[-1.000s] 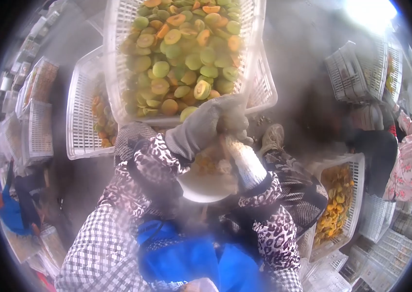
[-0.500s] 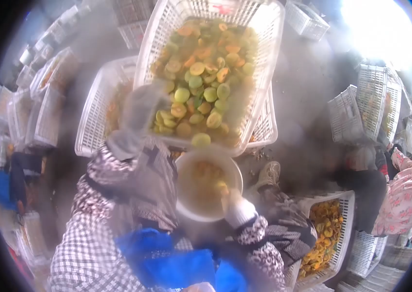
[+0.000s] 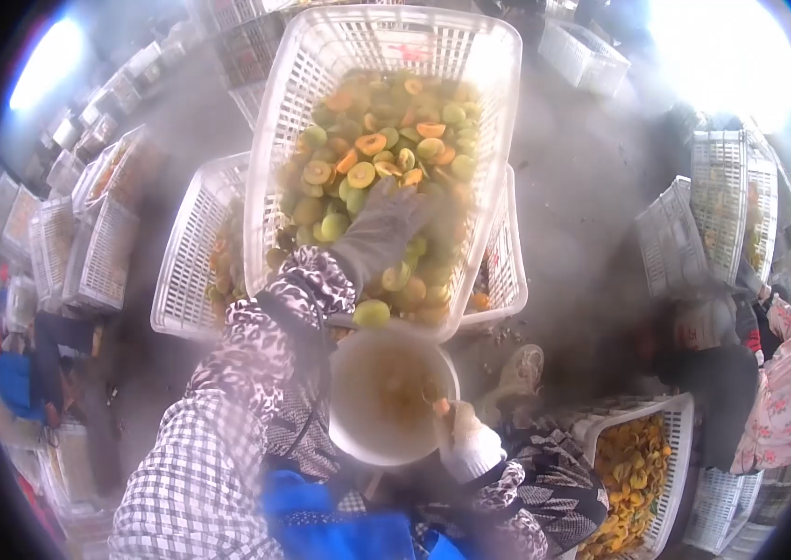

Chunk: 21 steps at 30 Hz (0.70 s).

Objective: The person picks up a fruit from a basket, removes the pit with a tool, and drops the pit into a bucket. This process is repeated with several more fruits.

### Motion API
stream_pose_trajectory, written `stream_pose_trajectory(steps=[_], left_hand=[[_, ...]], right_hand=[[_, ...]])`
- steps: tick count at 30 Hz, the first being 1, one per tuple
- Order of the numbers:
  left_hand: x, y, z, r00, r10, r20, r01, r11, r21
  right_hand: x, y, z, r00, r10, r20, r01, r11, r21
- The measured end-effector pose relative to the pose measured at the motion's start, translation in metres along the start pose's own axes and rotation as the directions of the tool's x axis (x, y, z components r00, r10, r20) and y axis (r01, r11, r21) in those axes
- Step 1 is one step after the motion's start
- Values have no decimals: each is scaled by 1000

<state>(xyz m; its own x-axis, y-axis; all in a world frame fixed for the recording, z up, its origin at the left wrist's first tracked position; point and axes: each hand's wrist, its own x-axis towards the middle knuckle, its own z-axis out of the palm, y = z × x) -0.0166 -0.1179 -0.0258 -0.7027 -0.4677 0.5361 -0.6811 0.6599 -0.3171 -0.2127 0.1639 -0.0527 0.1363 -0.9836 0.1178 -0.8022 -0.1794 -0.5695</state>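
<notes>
Left hand (image 3: 381, 229), fingers slightly apart, at fruit halves (image 3: 361, 175): presumably light, slick, best rim-pinched. Right hand (image 3: 472, 448): finger closure indeterminable through blur.

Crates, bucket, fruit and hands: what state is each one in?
Big crate: open, upright, well filled.
Fruit: mixed green and orange; some pieces cut open.
Left crate: open, partly under the big crate, some fruit inside.
Right crate: open, holding yellow-orange pieces.
Bucket: open; contents blurred.
Left hand: gloved, fingers on the fruit; grip unclear.
Right hand: at the bucket's rim; grip unclear.
</notes>
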Motion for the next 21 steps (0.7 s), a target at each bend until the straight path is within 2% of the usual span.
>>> stream_pose_trajectory(steps=[1, 2, 3, 4, 5, 6, 7, 8, 9, 10, 11, 12, 13, 14, 16, 17, 18, 19, 20, 21], left_hand=[[-3, 3, -4, 981, -186, 55, 194, 935, -296], [-10, 8, -11, 920, -350, 176, 387, 745, -544], [-17, 11, -20, 820, -463, 335, 545, 457, -702], [-20, 14, -29, 696, -508, 508, 637, 109, -763], [-12, 13, -37, 577, -487, 655, 632, -242, -736], [-2, 10, -52, 594, -499, 631, 613, -227, -757], [0, 17, -73, 522, -440, 730, 523, -511, -682], [-3, 28, -93, 465, -333, 820, 396, -750, -530], [-5, 36, -105, 429, -189, 883, 240, -919, -313], [-3, 44, -109, 429, -181, 885, 241, -921, -305], [0, 55, -109, 488, -66, 870, 59, -992, -109], [0, 63, -108, 559, 30, 829, -113, -987, 111], [-1, 64, -104, 612, 36, 790, 24, -999, 26], [-4, 67, -104, 607, 49, 794, 29, -999, 39], [-9, 71, -107, 542, 83, 837, 64, -996, 57], [-14, 72, -98, 659, 58, 750, 65, -998, 21], [-18, 73, -97, 654, 67, 754, 68, -997, 29], [-19, 74, -103, 636, -55, 769, 236, -936, -262], [-20, 75, -108, 641, -175, 747, 390, -764, -514], [-23, 74, -112, 635, -169, 754, 394, -769, -504]], right_hand=[[0, -1, -2, 1000, 8, -24, -7, 999, 36], [-2, -4, -2, 999, 20, -37, -17, 997, 73], [-1, -9, 0, 992, 65, -104, -51, 990, 132], [6, -20, -12, 974, 228, 0, -214, 914, 344], [2, -22, -14, 966, 258, 0, -240, 899, 366], [11, -25, -18, 963, 267, -16, -240, 890, 387], [18, -30, -25, 967, 251, -35, -219, 898, 382], [23, -40, -37, 950, 307, 54, -292, 814, 502], [27, -48, -44, 923, 352, 155, -371, 706, 604], [31, -54, -44, 920, 361, 156, -378, 704, 601], [34, -59, -44, 945, 319, 73, -296, 740, 604], [35, -63, -42, 961, 275, -8, -216, 771, 599], [38, -63, -33, 972, 206, -116, -125, 864, 488], [38, -61, -30, 969, 221, -110, -140, 861, 489], [44, -60, -28, 978, 120, -170, -45, 919, 391], [49, -61, -27, 977, 131, -166, -56, 918, 392], [55, -64, -25, 967, 158, -199, -73, 922, 381], [60, -67, -23, 955, 186, -230, -91, 924, 371], [65, -70, -19, 942, 211, -260, -109, 927, 360], [69, -74, -14, 919, 281, -277, -181, 924, 336]])
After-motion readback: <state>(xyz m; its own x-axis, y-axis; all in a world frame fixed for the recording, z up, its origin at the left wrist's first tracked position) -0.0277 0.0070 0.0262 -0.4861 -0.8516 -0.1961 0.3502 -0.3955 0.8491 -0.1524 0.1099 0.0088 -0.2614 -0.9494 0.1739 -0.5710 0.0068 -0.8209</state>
